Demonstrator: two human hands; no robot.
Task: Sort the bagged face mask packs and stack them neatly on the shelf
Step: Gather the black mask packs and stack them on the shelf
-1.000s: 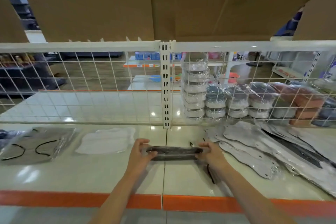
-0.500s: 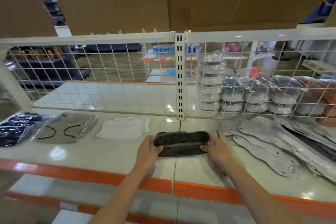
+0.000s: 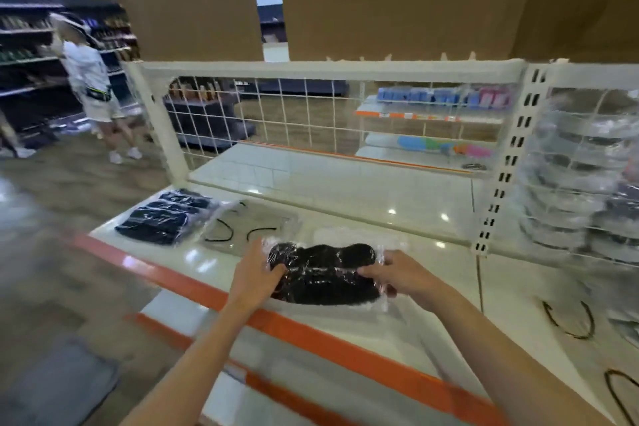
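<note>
While both forearms reach forward over the orange front edge [image 3: 311, 332] of the shelf [image 3: 345, 204], the left hand [image 3: 254, 278] grips the left end of a clear bag of black masks [image 3: 323, 273], thumb curled over its top. The right hand [image 3: 403, 273] clasps the bag's right end, fingers wrapped across the plastic. The bag sits between the two hands near the shelf's front, though I cannot tell whether it rests on the surface or hangs just above it. Farther left lie a pack of grey masks [image 3: 249, 225] with black ear loops and, beyond that at the shelf's left end, a stack of black mask packs [image 3: 166, 218]. Behind them rises a white wire grid [image 3: 294, 114]. Far left, in the aisle, a person in white [image 3: 93, 86] stands blurred.
</note>
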